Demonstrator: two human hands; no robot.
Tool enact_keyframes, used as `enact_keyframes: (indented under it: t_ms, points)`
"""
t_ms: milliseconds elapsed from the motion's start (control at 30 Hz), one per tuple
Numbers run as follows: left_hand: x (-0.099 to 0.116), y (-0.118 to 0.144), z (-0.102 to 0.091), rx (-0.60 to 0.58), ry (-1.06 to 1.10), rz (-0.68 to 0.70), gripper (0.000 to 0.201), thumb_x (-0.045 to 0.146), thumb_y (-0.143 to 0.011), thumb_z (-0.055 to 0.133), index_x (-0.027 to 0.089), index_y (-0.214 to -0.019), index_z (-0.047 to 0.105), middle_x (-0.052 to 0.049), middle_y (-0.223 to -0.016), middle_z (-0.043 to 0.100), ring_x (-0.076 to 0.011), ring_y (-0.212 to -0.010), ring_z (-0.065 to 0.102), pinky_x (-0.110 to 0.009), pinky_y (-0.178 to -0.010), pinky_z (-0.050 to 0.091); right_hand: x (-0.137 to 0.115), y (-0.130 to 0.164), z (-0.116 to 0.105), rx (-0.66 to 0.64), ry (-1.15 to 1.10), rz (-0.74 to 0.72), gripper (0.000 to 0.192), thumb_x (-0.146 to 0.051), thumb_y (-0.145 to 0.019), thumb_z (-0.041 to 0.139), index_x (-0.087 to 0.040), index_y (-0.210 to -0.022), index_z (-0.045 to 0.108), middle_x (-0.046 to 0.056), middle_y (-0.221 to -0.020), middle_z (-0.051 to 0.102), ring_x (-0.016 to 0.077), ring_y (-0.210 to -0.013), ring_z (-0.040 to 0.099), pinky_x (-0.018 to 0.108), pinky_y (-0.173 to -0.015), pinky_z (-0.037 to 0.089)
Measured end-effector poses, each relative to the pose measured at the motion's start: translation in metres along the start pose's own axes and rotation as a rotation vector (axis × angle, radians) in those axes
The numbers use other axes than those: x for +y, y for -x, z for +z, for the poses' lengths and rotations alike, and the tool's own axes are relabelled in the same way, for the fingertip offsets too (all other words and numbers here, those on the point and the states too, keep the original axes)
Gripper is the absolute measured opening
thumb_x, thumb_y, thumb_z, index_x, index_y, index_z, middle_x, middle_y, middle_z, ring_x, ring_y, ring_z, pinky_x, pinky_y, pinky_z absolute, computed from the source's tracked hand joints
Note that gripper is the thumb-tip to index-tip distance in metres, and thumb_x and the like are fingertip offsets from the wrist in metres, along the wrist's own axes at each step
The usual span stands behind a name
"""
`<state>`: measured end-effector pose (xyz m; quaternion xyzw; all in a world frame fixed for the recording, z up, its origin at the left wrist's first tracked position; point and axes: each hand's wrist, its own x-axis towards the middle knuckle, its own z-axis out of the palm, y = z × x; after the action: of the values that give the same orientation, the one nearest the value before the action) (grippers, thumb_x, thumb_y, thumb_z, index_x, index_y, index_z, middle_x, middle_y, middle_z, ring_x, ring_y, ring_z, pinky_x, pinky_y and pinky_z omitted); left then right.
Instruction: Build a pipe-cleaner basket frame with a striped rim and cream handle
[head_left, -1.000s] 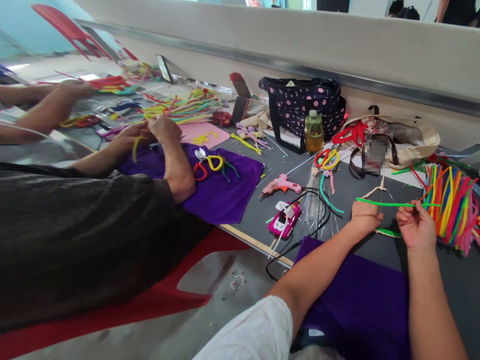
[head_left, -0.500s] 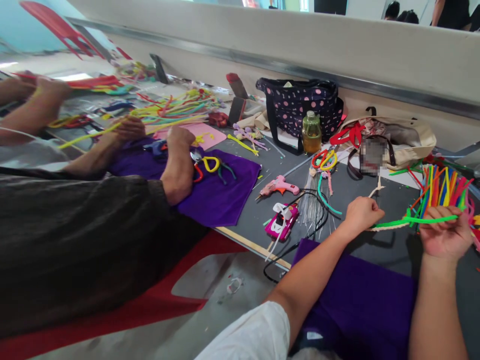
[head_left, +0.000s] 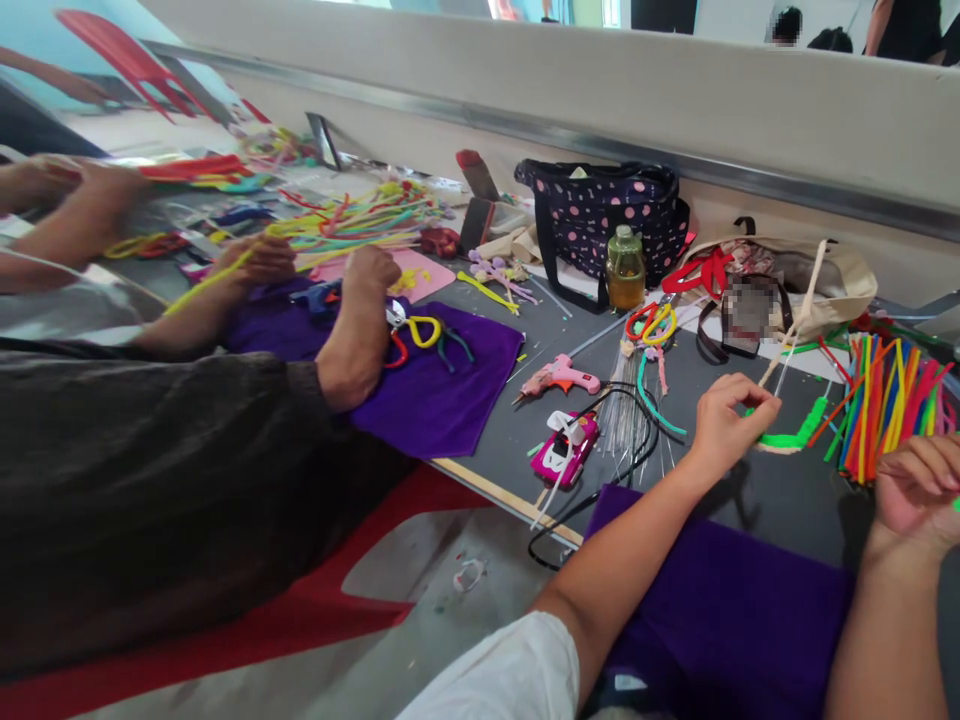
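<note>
My left hand (head_left: 731,420) pinches a cream pipe cleaner (head_left: 810,285) partly wound with a green pipe cleaner (head_left: 791,438). The cream end rises above my fingers, while the green part bends up to the right. At the right edge, my right hand (head_left: 915,490) has its fingers curled, and a bit of green pipe cleaner (head_left: 956,504) shows beside them; the rest is out of frame. Behind that hand lies a bundle of coloured pipe cleaners (head_left: 877,410). A purple cloth (head_left: 727,600) is spread below my forearms.
Left of my hand are a pink glue gun (head_left: 561,375), a magenta device (head_left: 564,450), thin clear sticks (head_left: 619,425) and scissors (head_left: 660,325). A bottle (head_left: 625,268) and dotted bag (head_left: 555,200) stand behind. At left, a co-worker's hands (head_left: 371,270) work over another purple cloth (head_left: 457,400).
My right hand has moved right and down, away from the wound piece. The cream and green piece in my left hand has turned, its cream end now pointing up. The co-worker's yellow strand has shifted.
</note>
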<state>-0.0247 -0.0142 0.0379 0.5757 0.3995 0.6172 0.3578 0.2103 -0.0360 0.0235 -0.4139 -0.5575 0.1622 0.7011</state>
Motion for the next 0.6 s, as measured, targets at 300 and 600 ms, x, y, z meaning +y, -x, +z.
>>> enact_keyframes:
  t_ms: [300, 600]
  points:
    - [-0.01, -0.002, 0.001, 0.189, 0.044, 0.113, 0.011, 0.026, -0.082, 0.061, 0.018, -0.078, 0.066, -0.003, -0.077, 0.064, -0.0133, -0.075, 0.058, -0.027, -0.072, 0.045, -0.021, -0.007, 0.016, 0.361, -1.021, 0.542, 0.019, -0.014, -0.058, 0.071, -0.019, -0.073, 0.062, -0.005, -0.061, 0.05, 0.0038, -0.046, 0.043, 0.009, -0.032, 0.02]
    - [-0.01, 0.007, 0.005, 0.182, -0.118, 0.17, 0.016, 0.03, -0.087, 0.053, 0.017, -0.087, 0.064, -0.005, -0.084, 0.06, -0.0093, -0.065, 0.055, -0.022, -0.06, 0.046, -0.041, 0.007, 0.064, 0.322, -0.198, 0.212, 0.036, -0.045, -0.068, 0.067, -0.012, -0.083, 0.065, 0.01, -0.075, 0.068, 0.02, -0.062, 0.065, 0.03, -0.048, 0.047]
